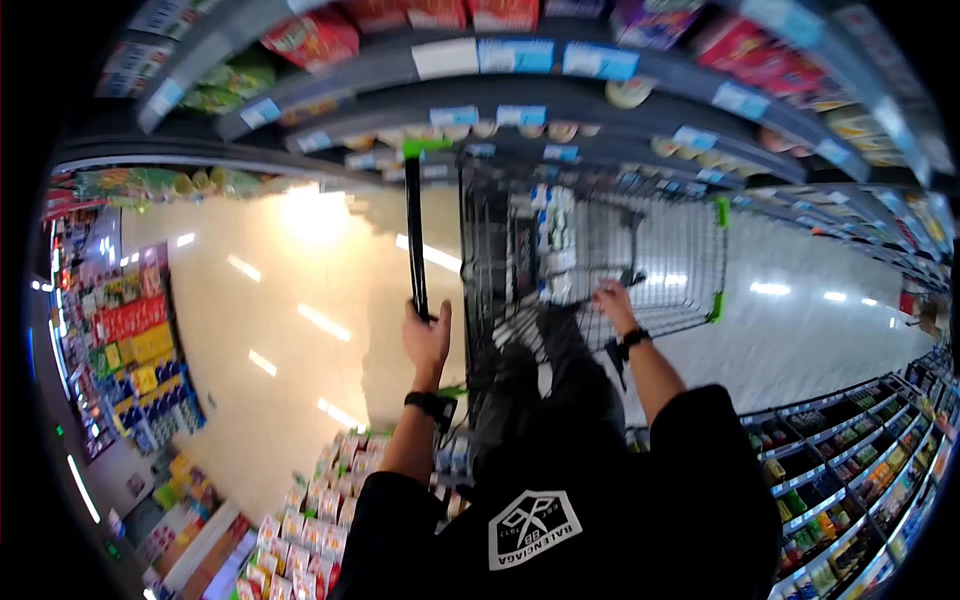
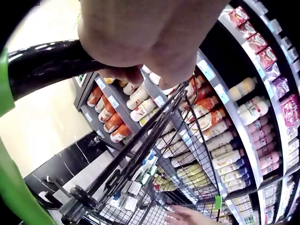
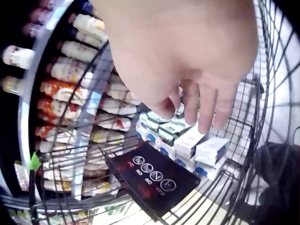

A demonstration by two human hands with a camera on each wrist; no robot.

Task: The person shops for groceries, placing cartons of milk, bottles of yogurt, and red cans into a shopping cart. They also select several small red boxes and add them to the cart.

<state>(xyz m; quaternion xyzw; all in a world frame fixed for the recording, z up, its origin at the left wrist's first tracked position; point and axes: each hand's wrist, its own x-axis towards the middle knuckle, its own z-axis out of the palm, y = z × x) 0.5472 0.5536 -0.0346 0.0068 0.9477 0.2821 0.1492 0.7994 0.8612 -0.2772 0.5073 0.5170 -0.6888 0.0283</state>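
Head: left hand [image 1: 427, 340] closed round the black cart handle [image 1: 415, 240]. Right hand [image 1: 612, 303] reaches into the near end of the wire cart [image 1: 700, 270]. Cartons [image 1: 553, 245] are stacked at its far end.

Left wrist: fingers wrap the cart handle. Bottles [image 2: 140, 98] fill shelves [image 2: 220, 93] beyond.

Right wrist: right hand slack, fingers hanging, holding nothing, above the cartons. Judgement: a firm left grip keeps the wire cart steady.

Left hand [image 1: 427, 338] curled tight in a grip, arm outstretched; right hand [image 1: 612, 303] reaches forward, fingers [image 3: 206, 110] hanging loose.
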